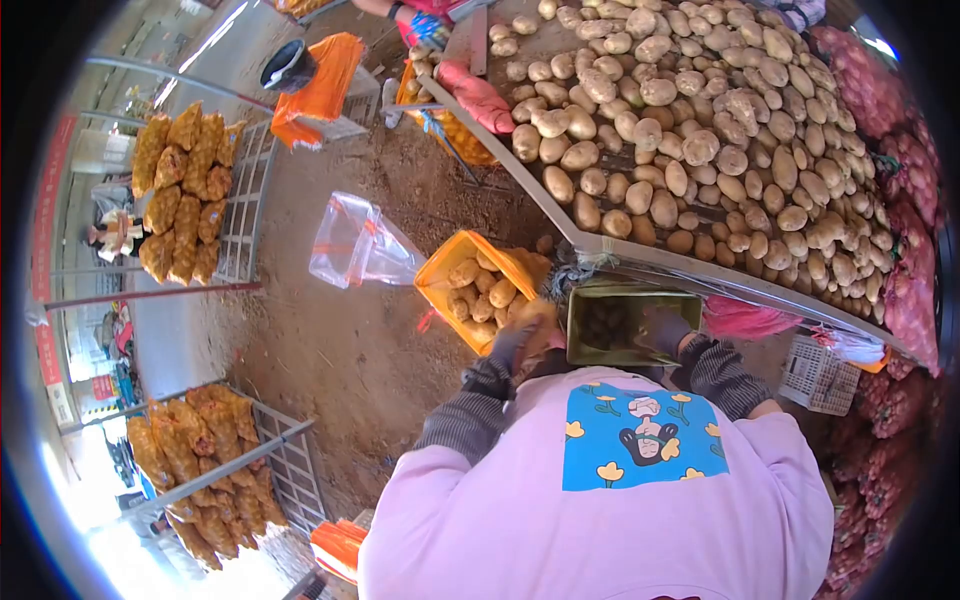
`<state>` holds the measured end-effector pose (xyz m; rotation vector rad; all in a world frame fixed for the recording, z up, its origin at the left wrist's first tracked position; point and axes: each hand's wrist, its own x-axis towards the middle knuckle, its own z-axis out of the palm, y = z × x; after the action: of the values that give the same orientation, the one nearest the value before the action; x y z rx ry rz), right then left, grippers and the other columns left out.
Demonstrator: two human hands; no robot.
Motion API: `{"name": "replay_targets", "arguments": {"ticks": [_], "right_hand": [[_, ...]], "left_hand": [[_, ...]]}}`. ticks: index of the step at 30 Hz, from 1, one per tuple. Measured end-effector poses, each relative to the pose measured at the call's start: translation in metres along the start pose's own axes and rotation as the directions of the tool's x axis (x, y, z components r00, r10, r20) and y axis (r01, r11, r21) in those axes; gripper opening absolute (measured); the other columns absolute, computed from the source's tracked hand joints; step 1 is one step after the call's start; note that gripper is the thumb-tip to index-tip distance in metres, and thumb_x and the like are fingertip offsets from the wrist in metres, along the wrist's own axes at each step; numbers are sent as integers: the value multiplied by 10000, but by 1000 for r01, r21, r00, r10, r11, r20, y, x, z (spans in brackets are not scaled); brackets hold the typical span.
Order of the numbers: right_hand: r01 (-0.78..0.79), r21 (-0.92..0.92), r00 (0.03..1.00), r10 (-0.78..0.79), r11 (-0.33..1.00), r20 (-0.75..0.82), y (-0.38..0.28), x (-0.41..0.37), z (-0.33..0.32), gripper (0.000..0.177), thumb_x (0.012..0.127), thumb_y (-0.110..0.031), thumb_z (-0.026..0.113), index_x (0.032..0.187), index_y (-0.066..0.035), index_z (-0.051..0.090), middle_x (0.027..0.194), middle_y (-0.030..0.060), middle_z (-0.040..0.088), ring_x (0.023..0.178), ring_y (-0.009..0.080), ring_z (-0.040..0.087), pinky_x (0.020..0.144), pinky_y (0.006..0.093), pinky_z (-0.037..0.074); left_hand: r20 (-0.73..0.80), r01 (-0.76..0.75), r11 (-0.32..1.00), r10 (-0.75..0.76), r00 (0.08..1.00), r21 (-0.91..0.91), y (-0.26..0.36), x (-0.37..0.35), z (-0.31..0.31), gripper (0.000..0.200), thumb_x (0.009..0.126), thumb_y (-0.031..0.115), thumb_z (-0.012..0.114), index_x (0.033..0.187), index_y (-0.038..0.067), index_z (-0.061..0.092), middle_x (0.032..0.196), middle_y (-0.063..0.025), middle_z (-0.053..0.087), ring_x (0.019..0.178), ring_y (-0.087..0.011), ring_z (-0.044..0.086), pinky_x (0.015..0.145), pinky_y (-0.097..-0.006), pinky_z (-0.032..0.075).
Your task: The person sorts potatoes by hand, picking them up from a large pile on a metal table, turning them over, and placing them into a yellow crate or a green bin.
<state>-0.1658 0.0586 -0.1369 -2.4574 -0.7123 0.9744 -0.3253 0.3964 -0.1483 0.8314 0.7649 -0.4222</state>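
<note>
The left hand is held at the near rim of an orange bag; a blurred brown shape is seen at its fingers, and whether it is gripped cannot be told. The right hand is placed at the right end of a green tub; how far its fingers are closed cannot be told. Potatoes are contained in the bag, just ahead and left of the left hand, and dark lumps are shadowed in the tub between the hands. Beyond both hands, more potatoes are spread over a rimmed worktop. Farther left, a clear plastic bag is laid on the ground. To the right of the right hand, a pale crate is seen.
</note>
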Motion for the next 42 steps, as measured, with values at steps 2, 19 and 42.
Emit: {"name": "replay_targets", "arguments": {"ticks": [2,19,42], "right_hand": [[-45,-160,993,62,986,98,-3,-10,-9,510,816,-428,678,1122,-21,664,1153,249,651,1103,402,613,952,439,485],[252,243,490,93,937,-866,-18,-37,-184,271,880,-273,655,1035,-51,637,889,161,639,836,355,627,735,439,503],[130,268,448,184,955,-875,-18,208,-284,589,831,-396,724,1296,-63,581,1332,215,510,1252,361,456,1056,460,409]], "left_hand": [[-145,-58,998,60,988,19,-2,6,-23,599,885,344,740,1366,77,502,1123,-97,662,881,-244,691,622,-366,601],[-342,-187,508,766,544,841,103,104,56,690,926,427,615,1354,-93,466,1272,-266,594,1168,-397,579,990,-432,457],[-696,71,728,617,366,682,186,149,191,708,955,526,534,1189,-142,519,1096,-331,629,1008,-462,636,843,-488,532]]}}
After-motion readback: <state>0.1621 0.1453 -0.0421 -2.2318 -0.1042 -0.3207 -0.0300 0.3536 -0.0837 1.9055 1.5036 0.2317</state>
